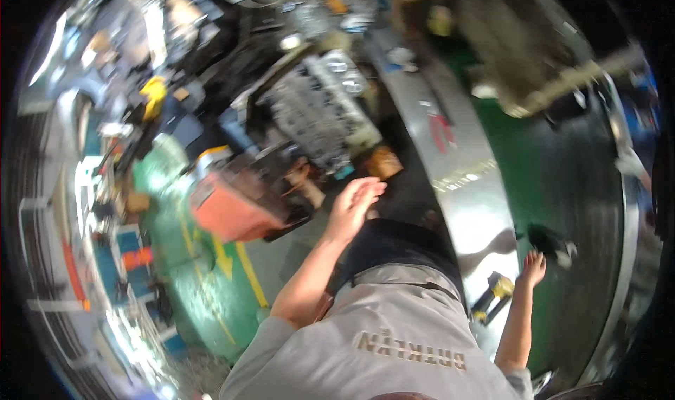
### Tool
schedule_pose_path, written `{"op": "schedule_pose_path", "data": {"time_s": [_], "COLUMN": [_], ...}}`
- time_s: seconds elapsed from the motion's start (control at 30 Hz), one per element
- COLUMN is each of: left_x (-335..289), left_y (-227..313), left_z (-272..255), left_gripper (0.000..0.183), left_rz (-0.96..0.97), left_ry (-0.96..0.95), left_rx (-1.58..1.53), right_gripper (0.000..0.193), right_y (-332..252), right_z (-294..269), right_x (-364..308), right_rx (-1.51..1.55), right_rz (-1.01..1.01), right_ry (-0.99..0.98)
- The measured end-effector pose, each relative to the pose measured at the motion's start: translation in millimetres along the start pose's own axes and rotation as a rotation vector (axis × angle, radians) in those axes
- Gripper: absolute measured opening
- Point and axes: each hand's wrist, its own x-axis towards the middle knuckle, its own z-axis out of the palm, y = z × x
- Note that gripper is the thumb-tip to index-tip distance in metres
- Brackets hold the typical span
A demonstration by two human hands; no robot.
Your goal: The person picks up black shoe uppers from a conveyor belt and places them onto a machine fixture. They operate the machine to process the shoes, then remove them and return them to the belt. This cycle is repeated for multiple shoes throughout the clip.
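My left hand (357, 200) is held out in front of my waist, its fingers loosely stretched to the right and nothing seen in them. Just past its fingertips is an orange-brown box-like piece (384, 162). Beyond that sits a grey metal block (313, 112) with rows of round holes, like an engine part. My right hand (534, 268) reaches out over the right side of a metal bench. Beside its fingers is a dark object (554, 247) with a pale end; blur hides whether I hold it. A yellow-and-black tool (493, 296) lies on the bench near that arm.
The shiny metal bench (478, 210) runs along my right, with a red-handled item (441, 131) on it. An orange-red bin (235, 207) stands to my left. Green floor (204, 301) with yellow lines lies beyond. Cluttered parts fill the far left.
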Motion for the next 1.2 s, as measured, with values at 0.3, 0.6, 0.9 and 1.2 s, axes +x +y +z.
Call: {"op": "schedule_pose_path", "data": {"time_s": [0.3, 0.6, 0.9, 1.2], "left_x": [-22, -20, 8, 27], "left_y": [125, 186, 185, 159], "left_z": [-82, -254, -300, -308], "left_gripper": [0.027, 0.044, 0.082, 0.075], "left_rz": [0.419, 0.685, 0.376, 0.500], "left_ry": [0.288, 1.060, 0.885, 0.971], "left_rx": [0.335, 0.540, 0.223, 0.237], "right_gripper": [0.033, 0.031, 0.030, 0.036], "right_y": [44, 51, 51, 63], "right_z": [186, 224, 235, 229], "right_x": [-200, -229, -255, -251], "right_rx": [-0.348, -0.552, -0.636, -0.717], "right_rz": [0.186, 0.179, 0.223, 0.204], "right_ry": [-0.680, -0.946, -0.942, -1.015]}}
